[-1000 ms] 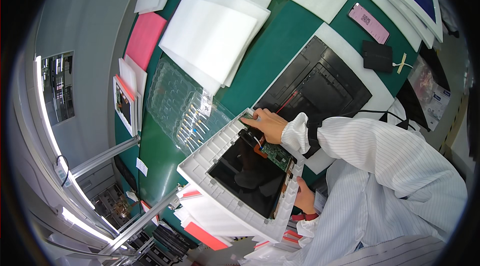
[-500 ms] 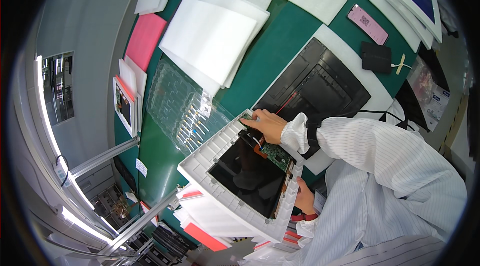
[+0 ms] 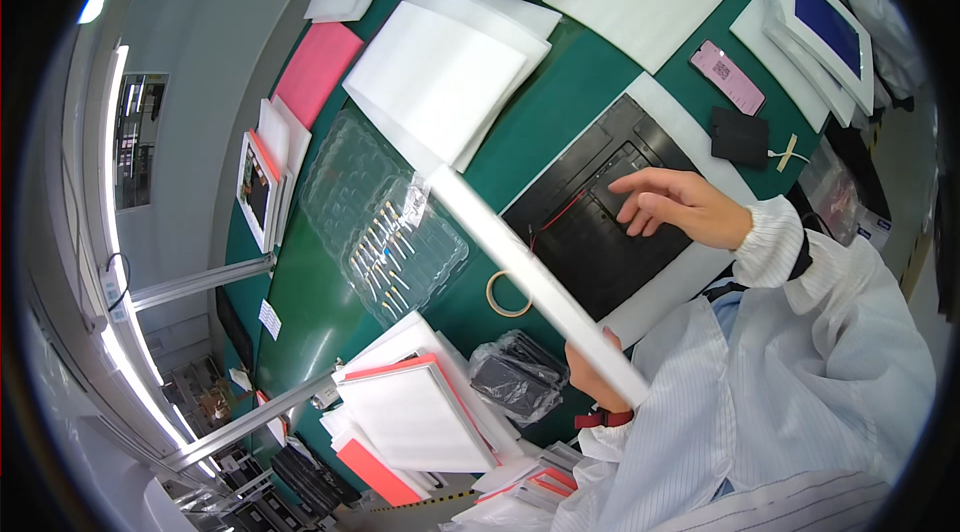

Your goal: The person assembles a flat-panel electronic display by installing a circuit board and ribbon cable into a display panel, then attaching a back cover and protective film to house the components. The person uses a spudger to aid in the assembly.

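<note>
My left hand (image 3: 592,374), with a red wristband, grips the lower end of a white plastic display frame (image 3: 540,284). The frame stands edge-on, so its face and the circuit board are hidden. Over a black plastic back cover (image 3: 640,267), my right hand (image 3: 695,207) hovers with fingers apart and slightly bent, holding nothing. A thin red-and-black wire (image 3: 566,212) runs across the cover, which lies on a white foam sheet (image 3: 690,137).
A clear plastic tray (image 3: 340,167) holds several small cables (image 3: 385,250). Nearby are a tape roll (image 3: 492,294), bagged black parts (image 3: 515,377) and stacked panels (image 3: 410,420). Foam sheets (image 3: 440,72), a phone (image 3: 728,77) and a black box (image 3: 738,138) lie farther off.
The white frame has turned from showing its inner side with the circuit board to edge-on. My right hand has let go of it and moved right, over the black cover.
</note>
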A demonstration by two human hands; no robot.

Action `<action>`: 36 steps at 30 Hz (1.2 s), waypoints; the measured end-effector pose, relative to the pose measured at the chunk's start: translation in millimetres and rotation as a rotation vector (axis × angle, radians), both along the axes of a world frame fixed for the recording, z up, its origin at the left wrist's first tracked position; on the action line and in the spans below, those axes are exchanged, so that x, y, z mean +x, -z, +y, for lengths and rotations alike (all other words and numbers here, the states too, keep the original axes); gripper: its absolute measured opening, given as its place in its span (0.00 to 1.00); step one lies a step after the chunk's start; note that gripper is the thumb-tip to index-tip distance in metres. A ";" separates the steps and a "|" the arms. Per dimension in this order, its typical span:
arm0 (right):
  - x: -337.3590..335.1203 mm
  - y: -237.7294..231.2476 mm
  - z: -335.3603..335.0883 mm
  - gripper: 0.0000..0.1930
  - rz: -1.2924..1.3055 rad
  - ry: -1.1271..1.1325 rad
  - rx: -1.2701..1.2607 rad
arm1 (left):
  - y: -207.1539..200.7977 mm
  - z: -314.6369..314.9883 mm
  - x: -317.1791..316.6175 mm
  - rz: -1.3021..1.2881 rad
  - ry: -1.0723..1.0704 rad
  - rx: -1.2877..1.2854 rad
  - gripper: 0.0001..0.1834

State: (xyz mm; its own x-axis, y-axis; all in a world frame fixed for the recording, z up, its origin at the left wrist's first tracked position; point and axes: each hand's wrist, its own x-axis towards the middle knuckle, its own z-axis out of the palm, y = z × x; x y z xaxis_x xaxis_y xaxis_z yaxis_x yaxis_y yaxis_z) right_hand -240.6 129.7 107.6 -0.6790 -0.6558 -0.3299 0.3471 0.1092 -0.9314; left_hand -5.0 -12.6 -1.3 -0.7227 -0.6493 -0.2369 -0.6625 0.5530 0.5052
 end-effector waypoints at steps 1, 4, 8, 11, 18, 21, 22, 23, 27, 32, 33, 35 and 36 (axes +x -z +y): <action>3.8 -9.5 9.4 0.18 -0.012 0.034 -0.033 | -27.8 9.9 -28.5 0.336 0.033 -0.032 0.23; 9.0 -7.5 22.6 0.22 0.092 0.052 -0.040 | -48.6 21.0 -46.2 0.119 0.142 0.020 0.35; -5.3 39.2 46.8 0.18 0.115 0.233 0.246 | -43.4 21.6 -55.5 0.174 0.271 0.031 0.31; -17.6 91.0 66.0 0.16 0.131 0.294 0.406 | -12.5 -5.7 -60.8 0.377 0.189 -0.239 0.30; -21.9 135.7 64.0 0.15 0.388 0.385 0.656 | 52.1 -54.4 -66.3 0.262 -0.126 0.256 0.27; -20.0 137.6 63.3 0.16 0.404 0.395 0.793 | 64.5 -60.3 -72.0 0.211 -0.122 0.350 0.27; -16.4 142.2 61.6 0.17 0.509 0.432 0.833 | 67.8 -59.0 -73.6 0.318 -0.152 0.356 0.23; -15.2 147.4 61.4 0.17 0.613 0.469 0.874 | 66.4 -59.7 -75.1 0.317 -0.134 0.363 0.23; -17.6 142.2 58.5 0.16 0.430 0.430 0.848 | 45.1 -66.6 -87.1 0.274 -0.147 0.537 0.12; -16.9 132.7 53.7 0.17 0.355 0.454 0.888 | 58.7 -76.3 -91.6 0.236 -0.107 0.475 0.11; -17.0 133.6 54.1 0.17 0.352 0.466 0.891 | 61.8 -77.3 -92.3 0.236 -0.095 0.477 0.11; -16.7 135.4 54.3 0.17 0.378 0.492 0.849 | 66.0 -80.1 -94.9 0.268 -0.097 0.423 0.11; -15.6 136.2 54.7 0.18 0.388 0.505 0.838 | 66.1 -81.0 -95.0 0.266 -0.104 0.431 0.12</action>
